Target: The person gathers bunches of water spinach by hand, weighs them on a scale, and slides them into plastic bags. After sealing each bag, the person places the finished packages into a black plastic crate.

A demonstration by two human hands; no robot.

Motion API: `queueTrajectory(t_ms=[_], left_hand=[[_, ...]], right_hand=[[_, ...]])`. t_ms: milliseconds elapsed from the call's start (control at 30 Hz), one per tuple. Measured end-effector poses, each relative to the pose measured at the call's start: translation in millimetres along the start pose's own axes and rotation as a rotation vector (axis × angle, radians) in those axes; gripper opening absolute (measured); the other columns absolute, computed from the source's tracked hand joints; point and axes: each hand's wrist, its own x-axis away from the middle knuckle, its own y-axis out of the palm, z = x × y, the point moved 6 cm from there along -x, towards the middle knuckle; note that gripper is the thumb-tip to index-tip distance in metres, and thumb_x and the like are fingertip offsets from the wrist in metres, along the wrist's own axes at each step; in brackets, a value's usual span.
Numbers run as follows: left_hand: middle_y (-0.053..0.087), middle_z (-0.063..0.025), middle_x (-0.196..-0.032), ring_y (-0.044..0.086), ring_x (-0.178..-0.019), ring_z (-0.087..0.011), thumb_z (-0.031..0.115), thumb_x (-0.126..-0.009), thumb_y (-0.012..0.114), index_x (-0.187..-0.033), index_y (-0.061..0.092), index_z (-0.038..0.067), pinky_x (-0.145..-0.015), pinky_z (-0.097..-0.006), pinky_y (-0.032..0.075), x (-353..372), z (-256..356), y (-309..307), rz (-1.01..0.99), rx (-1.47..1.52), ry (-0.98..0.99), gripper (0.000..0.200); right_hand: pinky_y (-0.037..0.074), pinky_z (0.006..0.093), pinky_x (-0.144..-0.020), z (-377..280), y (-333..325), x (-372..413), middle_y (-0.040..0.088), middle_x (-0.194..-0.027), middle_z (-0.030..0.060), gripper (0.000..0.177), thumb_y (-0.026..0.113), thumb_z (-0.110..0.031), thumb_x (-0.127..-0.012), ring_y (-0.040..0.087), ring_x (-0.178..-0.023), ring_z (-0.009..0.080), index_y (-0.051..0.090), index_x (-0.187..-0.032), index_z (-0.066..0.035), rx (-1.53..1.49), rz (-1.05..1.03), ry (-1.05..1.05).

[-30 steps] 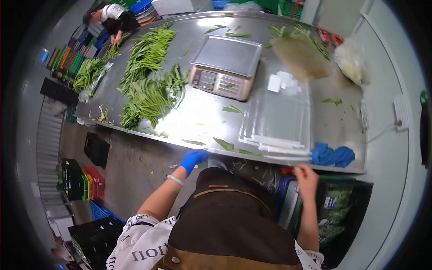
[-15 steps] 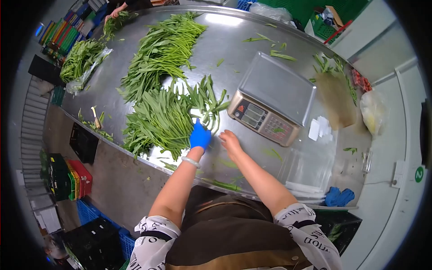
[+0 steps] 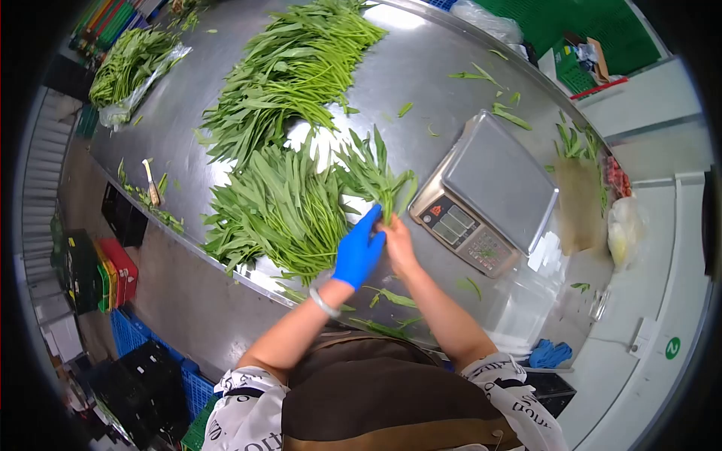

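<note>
A small bunch of water spinach (image 3: 378,174), with long narrow leaves and green stems, stands out over the steel table with its leaves pointing away from me. My right hand (image 3: 398,242), bare, is closed around its stem ends. Beside it, my left hand (image 3: 358,254) in a blue glove has its fingers stretched along the stems and its thumb apart. Left of the gloved hand lies a broad pile of water spinach (image 3: 282,210). A second, larger pile (image 3: 293,71) lies beyond it. The exact finger contact on the stems is partly hidden.
A digital scale (image 3: 489,192) stands to the right on the steel table (image 3: 421,64). Clear plastic bags (image 3: 519,301) and a blue glove (image 3: 550,353) lie near the right edge. A knife (image 3: 152,184) lies at the left edge, below bagged greens (image 3: 135,68).
Both hands have come together at the small bunch; my right hand has closed on its stems. The bunch has gathered and moved slightly right. The camera view has shifted.
</note>
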Motion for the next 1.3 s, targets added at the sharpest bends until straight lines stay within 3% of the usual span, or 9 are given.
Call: queueTrajectory(t_ms=[200, 333, 567, 667, 800, 933, 1200, 1267, 1300], left_hand=[[0.065, -0.0101, -0.103, 0.062, -0.082, -0.0171, 0.006, -0.085, 0.062, -0.114, 0.061, 0.005, -0.072, -0.0275, 0.048, 91.8, -37.3, -46.1, 0.028, 0.048, -0.045, 0.029], [0.065, -0.0088, -0.102, 0.062, -0.084, -0.0150, 0.005, -0.087, 0.060, -0.110, 0.062, 0.002, -0.075, -0.0264, 0.048, 136.2, -98.0, -70.1, 0.171, 0.177, -0.236, 0.024], [0.066, -0.0084, -0.100, 0.062, -0.087, -0.0139, 0.004, -0.088, 0.058, -0.109, 0.063, 0.002, -0.076, -0.0263, 0.048, 126.1, -93.3, -77.6, 0.231, 0.159, -0.192, 0.022], [0.066, -0.0074, -0.097, 0.061, -0.082, -0.0127, 0.003, -0.087, 0.058, -0.109, 0.063, 0.003, -0.074, -0.0260, 0.048, 120.0, -90.0, -55.9, 0.160, 0.193, -0.170, 0.023], [0.067, -0.0074, -0.096, 0.060, -0.079, -0.0136, 0.005, -0.087, 0.058, -0.110, 0.063, 0.004, -0.073, -0.0264, 0.048, 115.4, -90.3, -41.7, 0.101, 0.179, -0.138, 0.023], [0.066, -0.0104, -0.097, 0.062, -0.088, -0.0223, 0.007, -0.085, 0.060, -0.108, 0.063, 0.004, -0.080, -0.0331, 0.048, 88.3, -56.8, -38.5, 0.020, -0.122, 0.137, 0.024], [0.065, -0.0124, -0.094, 0.055, -0.106, -0.0319, 0.020, -0.080, 0.061, -0.102, 0.064, 0.008, -0.096, -0.0430, 0.038, -17.8, -21.8, -4.7, -0.266, -1.092, 0.666, 0.025], [0.066, -0.0126, -0.094, 0.056, -0.104, -0.0309, 0.021, -0.081, 0.060, -0.107, 0.062, 0.008, -0.096, -0.0412, 0.039, -36.1, -76.2, -16.0, -0.406, -1.416, 0.439, 0.030], [0.065, -0.0135, -0.096, 0.056, -0.104, -0.0298, 0.023, -0.081, 0.059, -0.108, 0.062, 0.007, -0.097, -0.0382, 0.039, -34.0, -70.1, -33.3, -0.343, -0.956, 0.428, 0.031]], right_hand=[[0.041, 0.0234, -0.061, -171.1, -1.7, 28.7, 0.048, -0.070, -0.0003, 0.018, 0.048, -0.015, -0.095, 0.046, -0.064, 0.0090, 0.052, -0.108, -0.003, 0.021, 0.179, -0.835], [0.032, 0.0217, -0.051, -119.3, 3.4, -34.8, 0.042, -0.067, -0.0027, 0.015, 0.048, -0.014, -0.095, 0.039, -0.059, 0.0059, 0.050, -0.107, -0.005, 0.265, -0.107, -0.104], [0.045, 0.0270, -0.057, -43.9, 13.8, -6.4, 0.055, -0.076, 0.0047, 0.013, 0.048, -0.015, -0.095, 0.054, -0.063, 0.0133, 0.049, -0.102, -0.003, 0.106, -0.277, -0.052], [0.048, 0.0304, -0.055, 48.4, -9.8, -14.6, 0.061, -0.074, 0.0079, 0.014, 0.049, -0.015, -0.094, 0.059, -0.061, 0.0164, 0.050, -0.101, -0.003, 0.647, -0.528, 0.412], [0.049, 0.0350, -0.049, 13.2, -33.7, -113.2, 0.064, -0.068, 0.0108, 0.013, 0.052, -0.014, -0.089, 0.061, -0.053, 0.0207, 0.057, -0.088, -0.001, 1.070, -0.365, 0.181], [0.047, 0.0323, -0.047, -162.7, -43.8, -183.6, 0.064, -0.080, 0.0145, 0.016, 0.042, -0.010, -0.095, 0.061, -0.057, 0.0212, 0.052, -0.099, 0.001, 0.298, 0.376, -0.298], [0.040, 0.0272, -0.051, -205.5, -25.6, -104.9, 0.051, -0.068, 0.0010, 0.019, 0.054, -0.022, -0.092, 0.050, -0.058, 0.0094, 0.058, -0.100, -0.005, 0.896, -0.241, -0.514], [0.045, 0.0399, -0.060, -191.6, -1.3, -53.4, 0.055, -0.071, 0.0134, 0.023, 0.060, -0.031, -0.085, 0.055, -0.063, 0.0324, 0.058, -0.094, -0.010, 1.204, -0.666, -0.650], [0.047, 0.0422, -0.060, -170.6, -1.7, -41.8, 0.059, -0.074, 0.0126, 0.020, 0.059, -0.028, -0.084, 0.058, -0.067, 0.0347, 0.059, -0.093, -0.011, 1.374, -0.847, -0.610]])
